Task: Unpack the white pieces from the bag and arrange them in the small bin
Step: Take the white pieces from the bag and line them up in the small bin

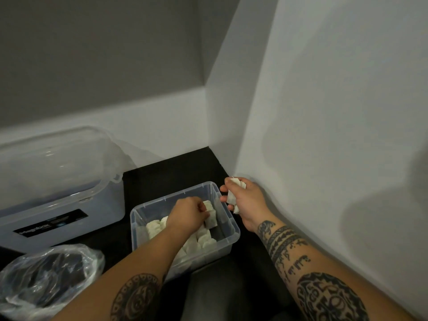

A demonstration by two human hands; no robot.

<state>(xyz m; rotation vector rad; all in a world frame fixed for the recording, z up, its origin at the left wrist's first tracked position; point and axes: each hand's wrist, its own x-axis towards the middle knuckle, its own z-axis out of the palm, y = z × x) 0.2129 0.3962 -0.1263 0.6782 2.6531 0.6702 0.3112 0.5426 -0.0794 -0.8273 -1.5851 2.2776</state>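
A small clear plastic bin (228, 222) stands on the black surface near the corner of the walls. Several white pieces (154, 227) lie packed in rows on its floor. My left hand (187, 214) is inside the bin and pinches one white piece (212, 215) at the far right side. My right hand (243, 198) hovers just outside the bin's right rim, beside the wall, and grips a bunch of white pieces (232, 196). The crumpled clear plastic bag (49, 278) lies at the lower left, partly hidden by my left forearm.
A large clear lidded storage box (58, 181) with a black label stands to the left of the bin, against the back wall. White walls close the space on the back and right. The black surface (171, 169) shows between the box and the bin.
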